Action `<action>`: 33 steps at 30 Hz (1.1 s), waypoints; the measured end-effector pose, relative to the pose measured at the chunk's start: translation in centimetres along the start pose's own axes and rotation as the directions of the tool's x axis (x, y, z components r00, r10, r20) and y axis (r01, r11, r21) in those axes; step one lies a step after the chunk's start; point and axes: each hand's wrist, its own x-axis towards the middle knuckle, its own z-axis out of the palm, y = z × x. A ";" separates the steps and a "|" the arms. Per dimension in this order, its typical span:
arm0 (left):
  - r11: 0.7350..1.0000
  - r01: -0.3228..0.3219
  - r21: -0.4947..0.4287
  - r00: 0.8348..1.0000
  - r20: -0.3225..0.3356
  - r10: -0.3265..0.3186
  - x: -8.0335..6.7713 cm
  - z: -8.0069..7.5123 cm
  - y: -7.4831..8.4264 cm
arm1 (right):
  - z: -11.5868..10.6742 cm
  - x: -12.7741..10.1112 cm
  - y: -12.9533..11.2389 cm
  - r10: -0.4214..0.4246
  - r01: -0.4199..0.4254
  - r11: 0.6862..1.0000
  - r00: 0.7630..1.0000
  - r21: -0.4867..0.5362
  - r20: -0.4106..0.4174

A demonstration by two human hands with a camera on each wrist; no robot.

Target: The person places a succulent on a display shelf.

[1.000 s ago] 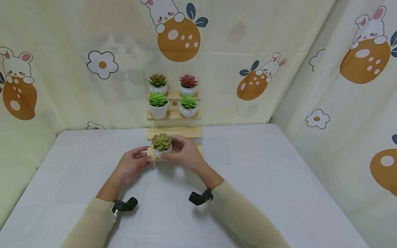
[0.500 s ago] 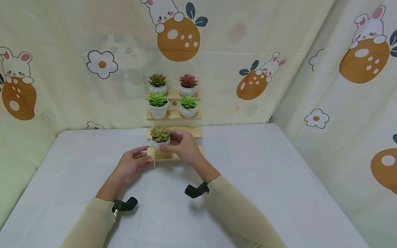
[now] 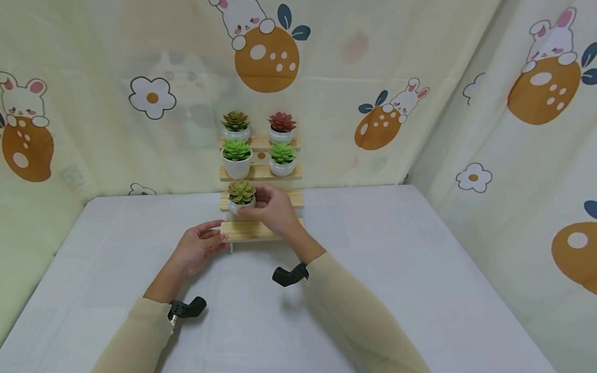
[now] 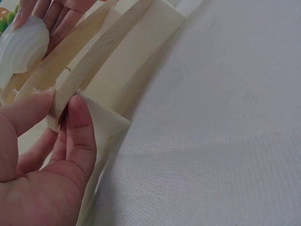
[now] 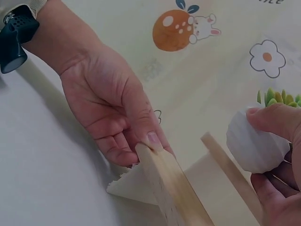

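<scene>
My right hand [image 3: 274,210] holds a small potted succulent [image 3: 241,193] with yellow-green leaves by its white pot [image 5: 256,141], thumb on one side and fingers on the other. The pot overlaps the left end of the third step of a tiered wooden plant stand [image 3: 250,230]. At the stand's lowest step, my left hand [image 3: 200,249] pinches the left end of the board [image 4: 89,61] between thumb and fingers. Above, the stand bears a bright green succulent [image 3: 236,156] at left and another green succulent [image 3: 282,158] at right.
On the top step stand a brownish-green succulent [image 3: 236,125] and a red succulent [image 3: 282,126]. A white cloth covers the table [image 3: 384,272]. Behind and beside it hangs a curtain [image 3: 324,95] printed with rabbits and fruit.
My right hand has lifted the potted succulent from the lowest step and moved it back and up to the third step. The left hand stays at the lowest board.
</scene>
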 end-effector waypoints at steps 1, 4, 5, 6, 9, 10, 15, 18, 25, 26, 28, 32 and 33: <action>1.000 0.000 0.000 1.000 0.003 0.000 0.0 0.0 0.0 | 0.0 0.1 -0.1 0.001 -0.001 1.000 1.000 -0.005 -0.001; 1.000 0.001 0.004 1.000 0.004 -0.001 0.0 0.0 0.0 | -0.1 0.3 -0.2 0.004 -0.004 1.000 1.000 -0.029 -0.003; 1.000 0.002 0.008 1.000 0.005 -0.002 0.0 0.0 -0.1 | -0.1 0.4 -0.3 0.002 -0.003 0.999 1.000 -0.044 -0.004; 1.000 0.004 0.013 1.000 0.004 -0.004 0.1 0.0 -0.1 | -0.1 0.5 -0.3 0.002 -0.002 0.998 1.000 -0.059 -0.004; 1.000 0.008 0.018 1.000 -0.003 -0.008 0.1 -0.1 -0.1 | 0.0 0.9 -0.2 0.004 -0.004 0.996 1.000 -0.094 -0.001; 1.000 0.009 0.020 1.000 -0.004 -0.009 0.1 -0.1 -0.1 | 0.0 1.1 -0.2 0.006 -0.006 0.995 1.000 -0.100 0.001; 1.000 0.008 0.021 1.000 -0.002 -0.008 0.2 -0.1 -0.1 | -0.1 1.6 0.0 0.009 -0.007 0.995 1.000 -0.104 0.013; 1.000 0.008 0.013 1.000 -0.002 -0.008 0.1 -0.1 0.0 | -0.1 1.7 -0.2 0.007 -0.006 0.994 1.000 -0.105 0.011; 1.000 0.007 0.018 1.000 0.001 -0.007 0.0 0.0 0.1 | -0.1 1.9 -0.3 0.004 -0.003 0.993 1.000 -0.115 0.005; 1.000 0.008 0.019 1.000 0.001 -0.008 0.0 0.0 0.1 | -0.1 1.9 -0.3 0.000 0.000 0.993 1.000 -0.115 0.006; 1.000 0.012 0.020 1.000 -0.002 -0.012 -0.1 0.0 0.1 | 0.0 1.9 -0.4 -0.007 0.008 0.993 1.000 -0.115 0.008; 1.000 0.018 0.020 1.000 -0.005 -0.018 -0.1 0.0 0.1 | 0.1 1.9 -0.3 -0.011 0.012 0.993 1.000 -0.117 0.008; 1.000 0.019 0.018 1.000 -0.006 -0.019 -0.1 0.0 0.1 | 0.1 1.8 -0.3 -0.010 0.011 0.993 1.000 -0.116 0.009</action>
